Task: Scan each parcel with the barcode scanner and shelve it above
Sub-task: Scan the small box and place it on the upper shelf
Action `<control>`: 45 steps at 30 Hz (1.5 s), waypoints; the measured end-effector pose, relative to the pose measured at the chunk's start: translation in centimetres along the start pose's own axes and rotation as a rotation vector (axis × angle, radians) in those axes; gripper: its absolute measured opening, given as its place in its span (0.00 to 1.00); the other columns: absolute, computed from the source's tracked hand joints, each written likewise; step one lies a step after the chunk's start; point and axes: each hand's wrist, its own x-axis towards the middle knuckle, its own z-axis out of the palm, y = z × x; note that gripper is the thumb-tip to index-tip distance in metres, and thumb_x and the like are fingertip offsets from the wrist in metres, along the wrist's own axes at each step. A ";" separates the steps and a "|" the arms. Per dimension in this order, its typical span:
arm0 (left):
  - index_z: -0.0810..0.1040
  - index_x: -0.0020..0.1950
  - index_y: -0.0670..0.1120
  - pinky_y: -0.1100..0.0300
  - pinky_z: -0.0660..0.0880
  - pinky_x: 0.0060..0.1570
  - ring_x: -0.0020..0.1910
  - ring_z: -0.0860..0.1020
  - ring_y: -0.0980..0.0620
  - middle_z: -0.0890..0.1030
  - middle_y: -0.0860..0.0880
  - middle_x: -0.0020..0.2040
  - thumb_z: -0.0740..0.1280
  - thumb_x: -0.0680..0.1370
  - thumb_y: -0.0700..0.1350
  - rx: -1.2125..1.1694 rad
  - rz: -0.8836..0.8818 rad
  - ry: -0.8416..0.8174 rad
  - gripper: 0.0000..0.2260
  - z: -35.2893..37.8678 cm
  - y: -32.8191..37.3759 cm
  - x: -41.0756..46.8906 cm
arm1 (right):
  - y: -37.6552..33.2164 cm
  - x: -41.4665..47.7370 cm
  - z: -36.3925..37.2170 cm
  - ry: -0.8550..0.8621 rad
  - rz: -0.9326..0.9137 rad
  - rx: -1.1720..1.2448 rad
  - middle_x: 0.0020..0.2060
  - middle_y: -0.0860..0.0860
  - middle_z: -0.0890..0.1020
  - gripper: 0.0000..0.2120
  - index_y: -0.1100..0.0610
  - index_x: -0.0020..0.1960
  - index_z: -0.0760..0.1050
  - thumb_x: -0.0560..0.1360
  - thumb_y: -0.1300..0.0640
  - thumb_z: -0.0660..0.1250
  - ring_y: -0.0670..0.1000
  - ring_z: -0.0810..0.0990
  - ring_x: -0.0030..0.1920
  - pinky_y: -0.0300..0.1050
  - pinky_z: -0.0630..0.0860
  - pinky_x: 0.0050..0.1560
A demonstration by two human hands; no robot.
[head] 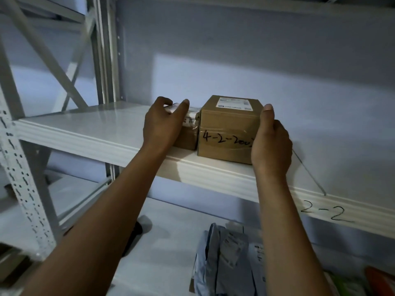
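Both hands are up on the upper shelf [85, 124], each holding a parcel. The left hand [164, 122] grips the small box [186, 142], fingers curled over its top and thumb reaching across toward the label. The right hand [271, 142] holds the large box [226, 133] at its right front corner, thumb upright along the edge. Its fingers go round the right face, out of sight.

The two boxes stand side by side near the shelf's front lip, touching or very nearly so, between the two hands. The large one shows a hand-written number on its taped front and a printed label on top.

The step in hand looks like seating and squaring these two parcels. To do it well, the person should push both boxes a little further back from the lip so neither overhangs. They should stay flush against each other, with the written number facing out for reading. An even push from both sides would stop the small box twisting or slipping behind its bigger neighbour.

Below, on the lower shelf [166, 242], several grey-blue mailer bags [222, 263] lie waiting, probably yet to be scanned. A dark object [136, 229] beside the left forearm may be the scanner, but it is too blurred to be sure.
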 end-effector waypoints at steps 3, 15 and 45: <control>0.79 0.62 0.50 0.54 0.76 0.59 0.58 0.80 0.50 0.81 0.52 0.56 0.70 0.76 0.63 -0.030 -0.002 0.006 0.21 0.0 -0.2 0.0 | -0.1 -0.2 0.0 0.010 -0.022 -0.062 0.45 0.47 0.74 0.31 0.51 0.57 0.78 0.83 0.33 0.43 0.52 0.71 0.48 0.48 0.64 0.51; 0.83 0.56 0.50 0.53 0.78 0.54 0.51 0.82 0.52 0.85 0.52 0.50 0.68 0.73 0.59 -0.098 -0.037 -0.019 0.18 -0.8 -0.3 -0.4 | 0.3 -0.8 -0.2 0.002 -0.077 -0.064 0.48 0.48 0.77 0.31 0.53 0.58 0.77 0.84 0.35 0.42 0.52 0.72 0.49 0.48 0.65 0.51; 0.67 0.34 0.36 0.55 0.61 0.34 0.32 0.61 0.52 0.63 0.46 0.31 0.66 0.76 0.53 -0.198 -0.019 0.114 0.22 -2.4 0.5 -2.7 | 0.1 -2.2 -0.9 0.046 -0.107 0.035 0.38 0.45 0.74 0.26 0.55 0.52 0.77 0.85 0.38 0.47 0.53 0.72 0.46 0.46 0.63 0.47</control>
